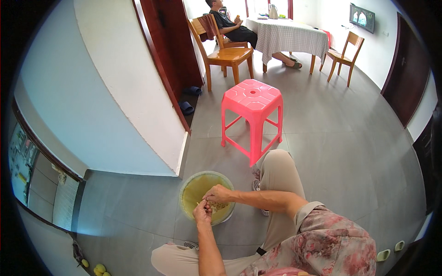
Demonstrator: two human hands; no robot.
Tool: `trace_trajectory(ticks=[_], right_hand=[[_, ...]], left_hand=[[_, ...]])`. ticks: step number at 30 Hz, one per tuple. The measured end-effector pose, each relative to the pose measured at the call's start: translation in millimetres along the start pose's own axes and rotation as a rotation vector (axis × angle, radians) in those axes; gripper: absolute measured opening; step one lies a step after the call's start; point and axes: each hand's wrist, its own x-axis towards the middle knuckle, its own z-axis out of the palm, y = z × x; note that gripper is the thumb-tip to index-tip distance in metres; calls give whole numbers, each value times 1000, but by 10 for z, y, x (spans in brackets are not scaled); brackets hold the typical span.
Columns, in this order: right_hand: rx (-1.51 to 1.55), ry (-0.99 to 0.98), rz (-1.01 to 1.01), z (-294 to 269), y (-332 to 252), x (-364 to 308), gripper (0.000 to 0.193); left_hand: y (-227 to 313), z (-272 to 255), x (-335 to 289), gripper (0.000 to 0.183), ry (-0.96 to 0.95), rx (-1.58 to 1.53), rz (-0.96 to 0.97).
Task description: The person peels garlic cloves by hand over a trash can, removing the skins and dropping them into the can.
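Both hands are over a round bucket with a yellowish inside, on the floor between my legs. My left hand comes up from below with its fingers closed in a pinch. My right hand reaches in from the right, and its fingertips meet those of the left. Between them is something small and pale that I cannot make out. Small pale pieces lie in the bucket, partly hidden by my hands.
A pink plastic stool stands just ahead. Farther off are a wooden chair, a seated person and a table with a checked cloth. A white wall corner rises at the left. Yellow-green round fruits lie lower left.
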Motion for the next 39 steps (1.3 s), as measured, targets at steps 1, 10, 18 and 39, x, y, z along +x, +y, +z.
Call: trace_trajectory(ticks=[1,10,18,39], right_hand=[[2,1,3,1,1,-2,24],[21,-16,-20,-17,-16,-16,22],[15,-31,3,-9,18,-3,22],[187,-66,203,23,-127,-33,26]], left_hand=[[-2,9,-2,9,3,-19,-12],[-26,-42,55,7,-6,-12,-22],[-4,-7,13,6,13,-20,-13],[-55,-13,81,6,19,-54,18]])
